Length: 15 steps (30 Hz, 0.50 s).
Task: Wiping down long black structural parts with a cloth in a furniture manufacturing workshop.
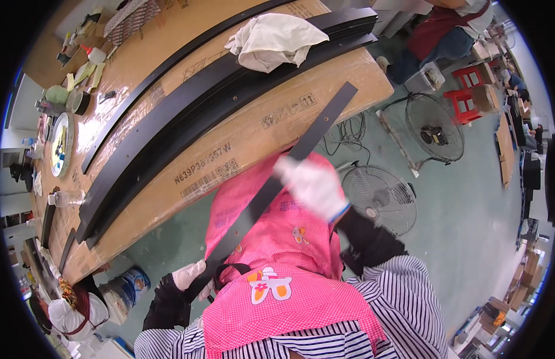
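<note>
A long flat black strip [257,204] with small holes slants across my lap, its far end reaching over the table edge. My left hand [188,276], in a pale glove, is closed around the strip's near end. My right hand [316,190], in a white glove, lies at the strip's middle; motion smears its fingers, so their grip cannot be made out. On the table, a stack of curved black strips [187,110] lies beyond the held one. A crumpled white cloth [274,40] rests on top of that stack.
Cardboard covers the table [343,81]. A clear bottle [67,198], a round white tray [62,143] and a red-capped bottle [96,54] stand at its left. Right of me are a floor fan [379,200], another fan [434,128], cables [349,133] and red stools [463,105]. A person [448,33] is at the upper right.
</note>
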Tool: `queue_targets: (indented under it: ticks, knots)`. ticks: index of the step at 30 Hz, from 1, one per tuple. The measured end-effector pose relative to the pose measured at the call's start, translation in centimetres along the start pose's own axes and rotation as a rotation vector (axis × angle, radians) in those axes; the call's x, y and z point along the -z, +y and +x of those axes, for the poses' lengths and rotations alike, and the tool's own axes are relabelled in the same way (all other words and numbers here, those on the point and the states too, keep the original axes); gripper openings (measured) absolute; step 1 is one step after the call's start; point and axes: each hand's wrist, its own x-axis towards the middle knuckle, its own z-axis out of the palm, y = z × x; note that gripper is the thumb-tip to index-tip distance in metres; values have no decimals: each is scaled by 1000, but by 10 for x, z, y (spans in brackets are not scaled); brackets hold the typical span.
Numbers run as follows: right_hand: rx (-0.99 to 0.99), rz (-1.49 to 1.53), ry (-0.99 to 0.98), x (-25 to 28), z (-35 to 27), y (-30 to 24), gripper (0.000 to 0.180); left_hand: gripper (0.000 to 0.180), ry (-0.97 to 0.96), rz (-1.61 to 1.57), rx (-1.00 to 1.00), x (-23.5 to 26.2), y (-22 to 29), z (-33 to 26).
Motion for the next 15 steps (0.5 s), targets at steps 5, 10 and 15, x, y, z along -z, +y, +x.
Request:
queue_targets:
  ticks: [5,10,15]
  knots:
    - [-37,557,-257,9,-12,-14,31,86,-34,-86,79,5,5,7]
    - [-509,-123,261,60,45,110,31,87,-82,-3,76,13,14,21]
    - [-124,-215,163,20,13,45,10,82,-231,91,50,28,17,42]
